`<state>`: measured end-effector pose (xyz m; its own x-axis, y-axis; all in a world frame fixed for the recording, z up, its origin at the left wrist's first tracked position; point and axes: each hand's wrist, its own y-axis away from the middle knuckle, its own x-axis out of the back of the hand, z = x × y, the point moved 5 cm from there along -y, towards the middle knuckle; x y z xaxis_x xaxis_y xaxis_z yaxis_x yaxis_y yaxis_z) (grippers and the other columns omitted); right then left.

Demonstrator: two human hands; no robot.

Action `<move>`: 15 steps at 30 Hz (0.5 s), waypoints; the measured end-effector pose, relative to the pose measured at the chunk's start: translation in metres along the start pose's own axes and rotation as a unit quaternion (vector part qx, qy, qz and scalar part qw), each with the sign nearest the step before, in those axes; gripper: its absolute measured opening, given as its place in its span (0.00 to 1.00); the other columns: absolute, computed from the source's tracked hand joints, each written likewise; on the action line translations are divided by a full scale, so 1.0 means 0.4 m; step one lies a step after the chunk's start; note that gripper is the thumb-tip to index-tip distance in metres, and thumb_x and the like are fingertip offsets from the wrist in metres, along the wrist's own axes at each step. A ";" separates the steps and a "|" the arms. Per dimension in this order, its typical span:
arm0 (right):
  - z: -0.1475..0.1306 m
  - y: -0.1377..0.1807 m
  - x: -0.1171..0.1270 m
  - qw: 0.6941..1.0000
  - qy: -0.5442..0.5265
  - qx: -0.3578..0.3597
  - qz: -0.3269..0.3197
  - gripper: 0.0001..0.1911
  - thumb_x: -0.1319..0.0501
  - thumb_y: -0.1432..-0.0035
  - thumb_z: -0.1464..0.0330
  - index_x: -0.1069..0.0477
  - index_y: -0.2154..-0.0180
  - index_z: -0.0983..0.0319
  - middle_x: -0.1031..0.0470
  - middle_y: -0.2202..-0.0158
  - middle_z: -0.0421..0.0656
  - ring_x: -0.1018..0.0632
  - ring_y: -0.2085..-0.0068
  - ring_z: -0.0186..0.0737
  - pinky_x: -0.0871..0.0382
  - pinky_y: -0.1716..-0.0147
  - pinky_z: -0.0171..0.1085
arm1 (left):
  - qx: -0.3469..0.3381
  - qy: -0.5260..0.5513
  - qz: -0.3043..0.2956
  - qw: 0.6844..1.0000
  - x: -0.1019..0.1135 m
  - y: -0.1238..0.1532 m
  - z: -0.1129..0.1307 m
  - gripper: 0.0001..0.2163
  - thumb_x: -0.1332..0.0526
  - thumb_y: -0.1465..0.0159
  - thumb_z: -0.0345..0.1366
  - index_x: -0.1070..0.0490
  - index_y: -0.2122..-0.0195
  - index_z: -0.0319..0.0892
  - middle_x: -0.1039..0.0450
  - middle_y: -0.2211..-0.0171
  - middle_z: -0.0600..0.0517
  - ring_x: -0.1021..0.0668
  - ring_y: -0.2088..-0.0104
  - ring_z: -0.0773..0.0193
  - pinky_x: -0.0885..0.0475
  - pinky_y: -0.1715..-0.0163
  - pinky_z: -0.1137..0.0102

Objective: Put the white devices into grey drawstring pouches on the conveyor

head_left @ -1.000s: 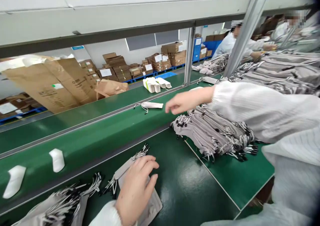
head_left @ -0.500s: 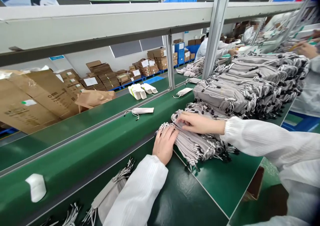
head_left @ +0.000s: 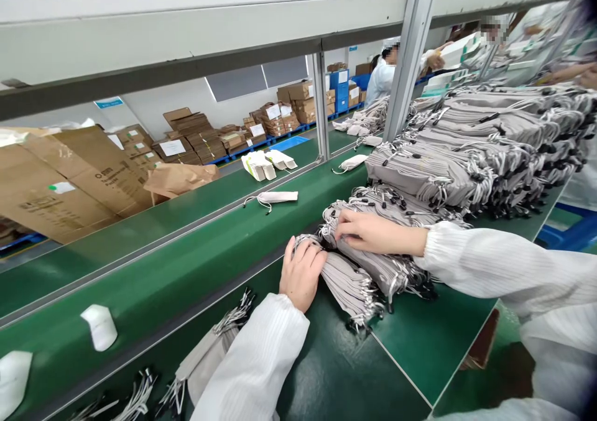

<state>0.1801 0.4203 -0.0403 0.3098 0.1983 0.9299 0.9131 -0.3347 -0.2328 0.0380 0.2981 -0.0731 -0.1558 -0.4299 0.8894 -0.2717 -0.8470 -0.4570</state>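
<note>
Your right hand is partly closed, its fingers curled down onto the top of a bundle of grey drawstring pouches. The thumb is hidden, so you cannot tell whether this hand is grasping pouches or only pressing on them. Your left hand lies open and unclenched, with its fingers spread over the near end of the same bundle, among the pale cords.

The bundle lies on the green workbench, between your two hands and just beside the conveyor belt. Your hands cover part of it, so individual pouches and cord ends are hard to make out there. Taller stacks of pouches rise directly beyond your right hand. A looser pile of pouches lies beside your left forearm, cut off by the lower edge of the view.

On the belt, left of your left hand, lies a single drawstring pouch. Compared with the frame half a second earlier, both hands remain on the bundle in nearly the same positions, while a white piece has entered at the lower-left edge.
</note>
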 end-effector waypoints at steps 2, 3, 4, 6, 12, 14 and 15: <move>0.002 0.001 0.004 1.000 0.010 -0.005 -0.005 0.14 0.45 0.40 0.75 0.24 0.57 0.60 0.31 0.55 0.48 0.25 0.59 0.41 0.29 0.57 0.40 | -0.003 -0.012 0.023 1.000 0.020 0.009 0.002 0.15 0.47 0.34 0.23 0.25 0.53 0.47 0.22 0.55 0.50 0.28 0.43 0.55 0.50 0.33 0.49; 0.005 0.001 0.005 1.000 0.014 -0.008 -0.007 0.14 0.45 0.40 0.75 0.24 0.57 0.60 0.31 0.55 0.48 0.25 0.60 0.41 0.29 0.57 0.40 | 0.000 -0.020 0.044 0.999 0.035 0.017 0.002 0.15 0.47 0.33 0.24 0.25 0.54 0.47 0.21 0.55 0.51 0.27 0.44 0.56 0.49 0.33 0.50; 0.010 0.002 0.005 1.000 0.017 -0.009 -0.009 0.14 0.45 0.41 0.75 0.24 0.57 0.60 0.31 0.54 0.48 0.25 0.60 0.41 0.29 0.57 0.40 | 0.005 -0.030 0.071 0.997 0.053 0.027 0.000 0.15 0.47 0.33 0.24 0.24 0.55 0.47 0.21 0.55 0.52 0.27 0.44 0.56 0.47 0.35 0.52; 0.019 0.003 0.003 1.000 0.020 -0.012 -0.013 0.15 0.45 0.41 0.75 0.24 0.56 0.60 0.31 0.54 0.48 0.25 0.59 0.41 0.29 0.56 0.41 | 0.025 -0.060 0.135 0.989 0.097 0.055 -0.010 0.14 0.46 0.32 0.25 0.24 0.56 0.47 0.20 0.55 0.53 0.26 0.47 0.57 0.42 0.39 0.55; -0.010 -0.010 0.017 0.999 0.012 -0.027 -0.018 0.17 0.42 0.41 0.71 0.28 0.49 0.60 0.32 0.50 0.50 0.24 0.55 0.46 0.28 0.54 0.45 | 0.055 -0.127 0.252 0.958 0.242 0.139 -0.033 0.14 0.45 0.32 0.27 0.21 0.61 0.49 0.18 0.60 0.53 0.23 0.57 0.59 0.36 0.54 0.62; -0.071 -0.026 0.058 0.999 -0.025 0.014 0.040 0.31 0.36 0.42 0.65 0.39 0.38 0.59 0.34 0.44 0.52 0.26 0.48 0.50 0.28 0.49 0.49 | 0.015 -0.133 0.260 0.956 0.284 0.158 -0.015 0.13 0.43 0.33 0.27 0.22 0.61 0.50 0.18 0.60 0.55 0.23 0.59 0.60 0.36 0.55 0.63; -0.113 -0.034 0.082 0.995 -0.042 0.056 0.072 0.39 0.34 0.44 0.63 0.45 0.34 0.58 0.36 0.41 0.53 0.28 0.43 0.52 0.30 0.46 0.51 | -0.006 -0.137 0.256 0.957 0.301 0.165 -0.003 0.12 0.42 0.33 0.27 0.22 0.61 0.51 0.18 0.60 0.56 0.23 0.59 0.61 0.36 0.55 0.64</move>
<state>0.1660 0.3898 0.0062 0.4563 0.2336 0.8586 0.8799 -0.2620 -0.3963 0.0002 0.1907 0.0038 -0.0168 -0.8548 0.5187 -0.2375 -0.5005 -0.8325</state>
